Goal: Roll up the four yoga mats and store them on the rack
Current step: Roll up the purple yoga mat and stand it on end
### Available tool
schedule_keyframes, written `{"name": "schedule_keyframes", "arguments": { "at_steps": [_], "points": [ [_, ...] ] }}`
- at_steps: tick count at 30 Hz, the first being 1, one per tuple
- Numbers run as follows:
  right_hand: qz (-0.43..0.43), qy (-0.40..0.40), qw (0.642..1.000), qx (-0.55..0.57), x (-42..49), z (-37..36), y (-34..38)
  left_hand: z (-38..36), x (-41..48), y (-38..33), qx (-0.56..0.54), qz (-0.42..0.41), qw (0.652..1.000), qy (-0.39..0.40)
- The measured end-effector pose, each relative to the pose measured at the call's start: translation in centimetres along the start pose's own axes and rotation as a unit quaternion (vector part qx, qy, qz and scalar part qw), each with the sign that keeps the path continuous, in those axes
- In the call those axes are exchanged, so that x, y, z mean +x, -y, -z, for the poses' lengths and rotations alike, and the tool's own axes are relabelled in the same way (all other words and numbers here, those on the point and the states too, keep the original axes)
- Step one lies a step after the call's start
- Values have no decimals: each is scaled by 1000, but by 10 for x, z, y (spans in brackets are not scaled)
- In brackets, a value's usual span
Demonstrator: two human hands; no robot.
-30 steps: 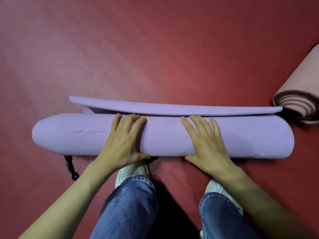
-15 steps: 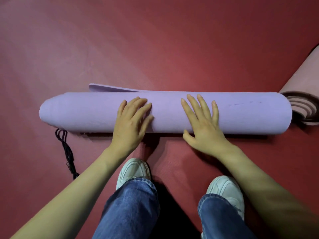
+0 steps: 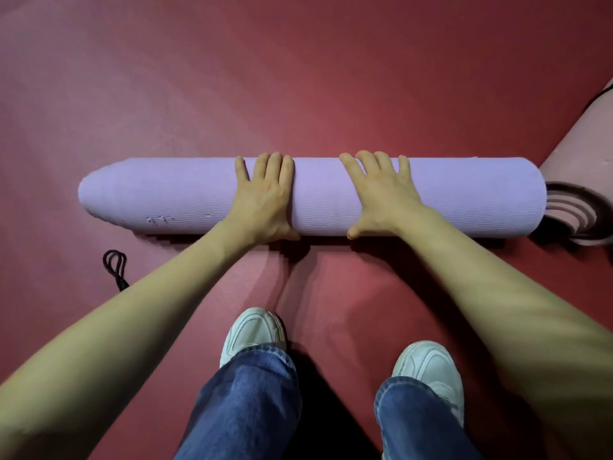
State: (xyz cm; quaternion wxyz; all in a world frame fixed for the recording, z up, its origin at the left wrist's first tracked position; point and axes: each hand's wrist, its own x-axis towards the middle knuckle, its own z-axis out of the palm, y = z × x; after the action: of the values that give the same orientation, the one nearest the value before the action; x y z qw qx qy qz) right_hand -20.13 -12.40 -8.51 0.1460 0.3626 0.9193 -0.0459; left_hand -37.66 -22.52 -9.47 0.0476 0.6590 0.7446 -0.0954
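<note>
Head view: purple yoga mat (image 3: pixel 185 197) fully rolled, lying crosswise on red floor (image 3: pixel 298 78). Left hand (image 3: pixel 262 200) and right hand (image 3: pixel 384 197) lie flat on top, mid-roll. Grip spread: fingers straight, pressing, nothing pinched. Pink rolled mat (image 3: pixel 583 161) just beside the roll's right end. Black cord (image 3: pixel 116 265) on floor near left end.

Both arms stretch forward, one from 7 o'clock, the other from 5 o'clock. The left hand (image 3: pixel 265 197) and right hand (image 3: pixel 381 194) lie palm-down, fingers straight toward 12 o'clock.
</note>
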Motion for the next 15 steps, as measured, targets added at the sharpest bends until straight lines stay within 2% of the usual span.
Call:
{"name": "schedule_keyframes", "arguments": {
  "at_steps": [6,15],
  "points": [
    [-14,-6,1000,3,-38,-10,7,-10,-19,-7,-3,-53,996,-65],
    [-65,52,991,107,-140,-34,-41,-5,-40,-91,-15,-157,986,-47]
  ]
}}
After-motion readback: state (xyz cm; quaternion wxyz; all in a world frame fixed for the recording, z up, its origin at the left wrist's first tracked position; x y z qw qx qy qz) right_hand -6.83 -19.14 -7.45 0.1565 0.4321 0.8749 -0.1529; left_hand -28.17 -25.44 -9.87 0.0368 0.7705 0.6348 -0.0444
